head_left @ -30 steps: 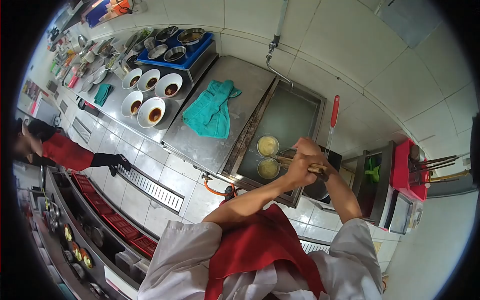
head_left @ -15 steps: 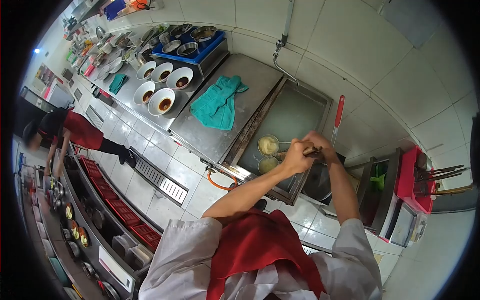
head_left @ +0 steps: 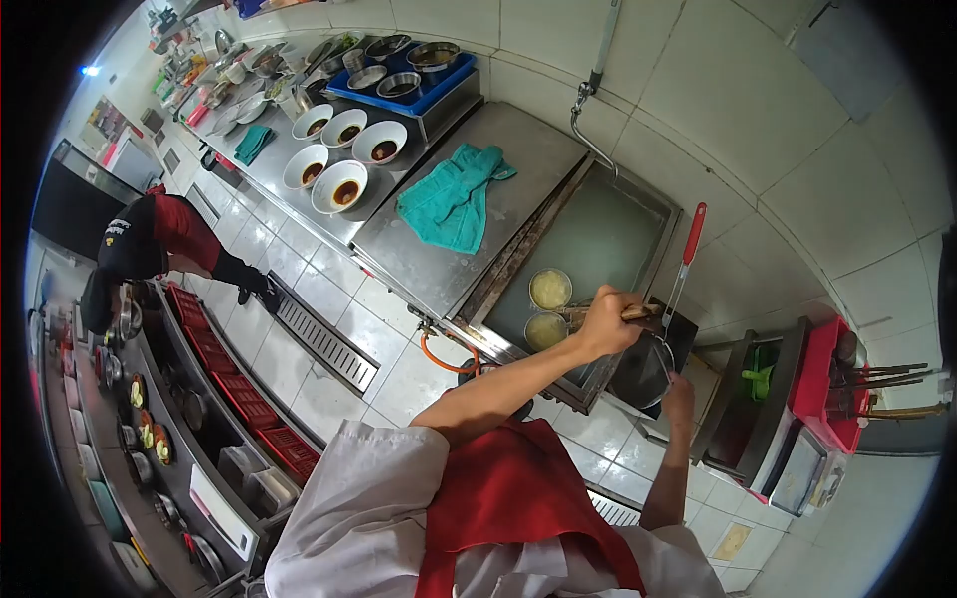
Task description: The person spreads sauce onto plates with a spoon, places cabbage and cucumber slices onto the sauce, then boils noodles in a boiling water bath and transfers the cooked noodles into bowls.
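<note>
My left hand [head_left: 610, 325] is closed around the wooden handles [head_left: 638, 312] of noodle strainers, over the right edge of the water tank. Two round noodle strainers [head_left: 549, 289] with pale noodles [head_left: 546, 331] sit side by side in the cloudy water [head_left: 598, 234]. My right hand [head_left: 679, 397] is lower, right beside the rim of a dark round pan [head_left: 640, 377]; its fingers are too small and blurred to make out. A red-handled utensil [head_left: 695, 234] stands upright above the pan, its lower end reaching toward it.
White bowls with dark sauce [head_left: 346, 191] stand on the steel counter at the left. A teal cloth [head_left: 457, 204] lies on the steel cover, below a tap [head_left: 578, 110]. A red bin [head_left: 832, 384] holds long sticks. Another person [head_left: 150, 239] bends over the far-left counter.
My right hand has left my left hand and the wooden handles, moving down to the pan. My left hand stays on the handles. The view has shifted slightly, and the other person leans lower.
</note>
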{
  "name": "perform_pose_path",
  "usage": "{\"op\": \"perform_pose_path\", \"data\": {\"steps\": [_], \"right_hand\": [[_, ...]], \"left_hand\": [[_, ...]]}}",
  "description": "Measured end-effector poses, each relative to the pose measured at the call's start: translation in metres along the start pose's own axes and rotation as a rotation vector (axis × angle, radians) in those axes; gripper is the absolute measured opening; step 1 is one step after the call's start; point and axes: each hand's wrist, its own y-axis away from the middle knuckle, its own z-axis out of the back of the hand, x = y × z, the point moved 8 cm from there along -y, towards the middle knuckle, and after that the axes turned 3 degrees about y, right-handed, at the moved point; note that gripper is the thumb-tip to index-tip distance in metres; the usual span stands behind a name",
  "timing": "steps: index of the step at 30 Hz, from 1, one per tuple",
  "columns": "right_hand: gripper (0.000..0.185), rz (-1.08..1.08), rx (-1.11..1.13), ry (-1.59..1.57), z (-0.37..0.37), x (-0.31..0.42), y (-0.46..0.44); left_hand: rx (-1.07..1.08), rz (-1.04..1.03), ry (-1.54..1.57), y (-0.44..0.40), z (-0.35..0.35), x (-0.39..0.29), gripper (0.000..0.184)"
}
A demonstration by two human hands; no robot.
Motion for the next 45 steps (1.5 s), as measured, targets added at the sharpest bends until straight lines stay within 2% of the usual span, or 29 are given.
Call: {"op": "perform_pose_path", "data": {"steps": [2,3,5,9,17,21,24,26,28,29,30,31,32,33,34,35,36,37,39,40,41,43,44,45], "right_hand": [[0.053,-0.237,0.085,-0.106,-0.009,-0.001,-0.003],[0.053,-0.239,0.089,-0.102,-0.016,-0.006,-0.002],[0.05,-0.164,-0.082,-0.065,-0.021,-0.01,-0.002],[0.044,-0.281,0.024,-0.221,-0.045,-0.022,0.006],[0.033,-0.137,-0.142,-0.038,-0.047,0.013,0.023],[0.033,-0.115,-0.103,-0.045,-0.046,0.023,0.022],[0.028,-0.211,-0.008,-0.01,-0.024,0.036,0.016],[0.033,-0.459,0.157,-0.677,-0.027,0.05,0.007],[0.044,-0.474,0.642,-1.779,-0.06,0.111,0.0],[0.053,-0.508,0.79,-2.013,-0.045,0.16,-0.005],[0.062,-0.543,0.955,-2.241,-0.027,0.214,-0.011],[0.062,-0.527,0.992,-2.23,-0.027,0.241,-0.03],[0.061,0.033,0.292,-1.752,0.008,0.242,-0.075],[0.062,0.496,-0.334,-1.13,0.058,0.26,-0.076],[0.062,0.522,-0.321,-1.139,0.06,0.271,-0.084],[0.059,0.4,0.0,-2.064,0.044,0.267,-0.102],[0.056,0.133,0.454,-2.927,0.028,0.277,-0.111],[0.056,0.144,0.474,-2.928,0.023,0.273,-0.119],[0.056,0.343,0.144,-2.107,0.011,0.244,-0.147],[0.047,-0.238,0.274,-2.775,-0.031,0.221,-0.184],[0.038,-1.061,0.418,-3.281,-0.065,0.222,-0.198],[0.026,-0.828,0.141,-3.191,-0.056,0.212,-0.211],[0.024,-0.976,0.237,-3.247,-0.043,0.227,-0.205],[0.023,-1.129,0.334,-3.291,-0.032,0.24,-0.199]], "left_hand": [[0.015,-0.023,-0.01,0.006,-0.004,0.001,0.007],[0.009,-0.037,0.005,0.008,-0.006,0.001,0.011],[0.002,-0.046,0.024,0.011,-0.006,0.0,0.015],[0.013,-0.117,0.0,0.014,-0.005,-0.013,0.024],[0.007,-0.13,0.034,0.019,-0.003,-0.016,0.026],[-0.006,-0.107,0.054,0.019,-0.002,-0.015,0.027],[-0.01,-0.08,0.046,0.013,-0.001,-0.007,0.027],[-0.012,-0.069,0.021,-0.004,0.002,-0.001,0.027],[-0.109,-0.011,-0.1,-0.028,0.009,0.002,0.027],[-0.12,-0.016,-0.117,-0.037,0.01,-0.001,0.027],[-0.02,0.225,-0.059,-0.045,0.005,0.016,0.02],[0.07,0.464,0.003,-0.046,0.004,0.031,0.016],[0.042,0.46,-0.018,-0.048,0.015,0.026,0.016],[0.121,0.355,-0.236,-0.048,0.018,0.013,0.023],[0.203,0.251,-0.452,-0.045,0.02,0.003,0.038],[0.185,0.249,-0.467,-0.037,0.032,0.002,0.038],[0.115,0.119,-0.426,-0.028,0.05,-0.009,0.049],[0.047,-0.014,-0.382,-0.021,0.072,-0.021,0.062],[0.087,-0.001,-0.16,-0.01,0.128,-0.044,0.062],[0.055,0.005,-0.178,-0.003,0.163,-0.045,0.053],[0.028,0.016,-0.195,0.006,0.199,-0.04,0.044],[-0.187,0.248,-0.065,0.046,0.286,0.021,0.028],[-0.337,0.45,-0.125,0.056,0.338,0.031,0.016],[-0.48,0.485,-0.201,0.073,0.392,0.062,0.012]]}}
